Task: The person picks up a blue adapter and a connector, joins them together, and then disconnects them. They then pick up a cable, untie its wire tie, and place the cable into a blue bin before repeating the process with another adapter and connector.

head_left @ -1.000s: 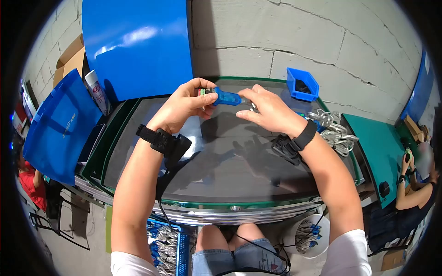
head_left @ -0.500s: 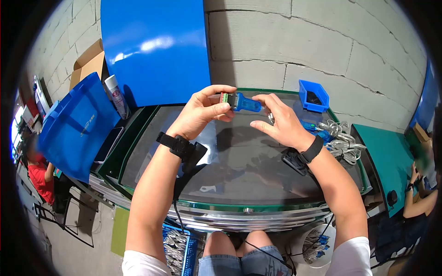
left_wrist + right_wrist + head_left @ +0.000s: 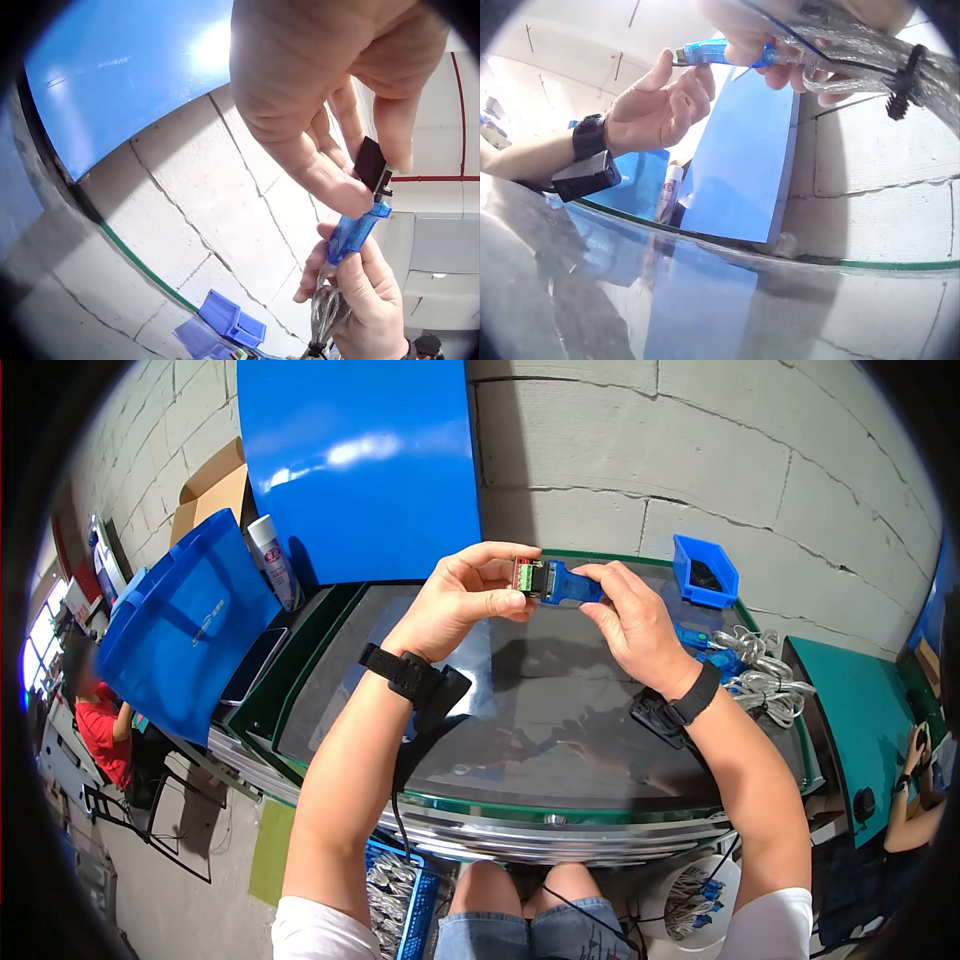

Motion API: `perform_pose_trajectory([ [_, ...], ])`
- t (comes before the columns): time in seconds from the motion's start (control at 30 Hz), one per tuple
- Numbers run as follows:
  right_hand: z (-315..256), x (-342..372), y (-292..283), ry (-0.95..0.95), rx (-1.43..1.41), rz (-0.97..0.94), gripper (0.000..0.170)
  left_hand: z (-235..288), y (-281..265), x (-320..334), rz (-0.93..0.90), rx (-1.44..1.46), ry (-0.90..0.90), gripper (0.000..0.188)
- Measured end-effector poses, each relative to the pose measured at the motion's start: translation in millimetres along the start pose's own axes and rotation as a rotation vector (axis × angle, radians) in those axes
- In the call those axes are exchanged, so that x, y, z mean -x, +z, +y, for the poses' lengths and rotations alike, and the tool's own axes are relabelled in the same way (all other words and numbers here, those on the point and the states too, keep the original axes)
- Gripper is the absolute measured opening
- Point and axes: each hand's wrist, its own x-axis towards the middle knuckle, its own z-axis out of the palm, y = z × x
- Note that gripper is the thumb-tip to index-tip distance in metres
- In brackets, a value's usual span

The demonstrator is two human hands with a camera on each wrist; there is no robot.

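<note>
Above the counter (image 3: 540, 745), the left hand (image 3: 452, 602) has its grip pinched on a green terminal block (image 3: 525, 578), the right hand (image 3: 640, 625) clamps the blue connector (image 3: 573, 588), parts meeting end to end!

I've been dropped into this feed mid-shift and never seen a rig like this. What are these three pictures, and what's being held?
There is no robot here: these are a person's bare hands. The head picture looks forward and down from a head-worn camera. The other two come from cameras strapped to the wrists, such as the black wrist camera on the left arm.

The left hand pinches a small terminal piece with green and red parts. The right hand holds a blue plug, end to end with it.

On the dark tabletop, coiled cables lie toward the right, and a small blue bin sits at the far right corner.
</note>
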Motion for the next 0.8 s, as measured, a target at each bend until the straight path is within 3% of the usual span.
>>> perform_pose_trajectory([
  [0.1,0.1,0.3,1.0,-0.025,0.044,-0.031,0.027,0.1,-0.3,-0.5,-0.005,-0.006,0.030,0.048],
  [0.2,4.6,1.7,8.1,-0.072,-0.126,0.018,0.024,3.8,-0.4,0.5,0.004,0.023,0.060,0.041],
  [0.27,-2.7,1.2,0.5,0.181,-0.427,-0.271,0.024,2.6,-3.0,0.3,0.008,0.040,0.067,0.038],
  [0.3,-5.1,1.6,-1.9,0.184,-0.429,-0.275,0.024,0.8,-5.3,0.0,0.019,-0.005,0.071,0.035],
  [0.37,-8.2,1.5,-5.0,0.372,-0.680,-0.512,0.028,-0.1,-8.3,0.9,0.033,-0.047,0.078,0.035],
  [0.43,-8.2,5.0,2.2,0.355,-0.751,-0.572,0.031,3.4,-9.9,2.9,0.017,-0.149,-0.041,0.037],
  [0.53,-10.3,4.7,6.6,0.473,-0.887,-0.715,0.033,7.2,-2.9,4.4,0.023,-0.115,-0.088,0.037],
  [0.8,-1.9,5.0,2.6,0.541,-1.039,-0.704,0.037,6.9,-4.5,3.3,-0.030,0.061,-0.142,0.030],
])
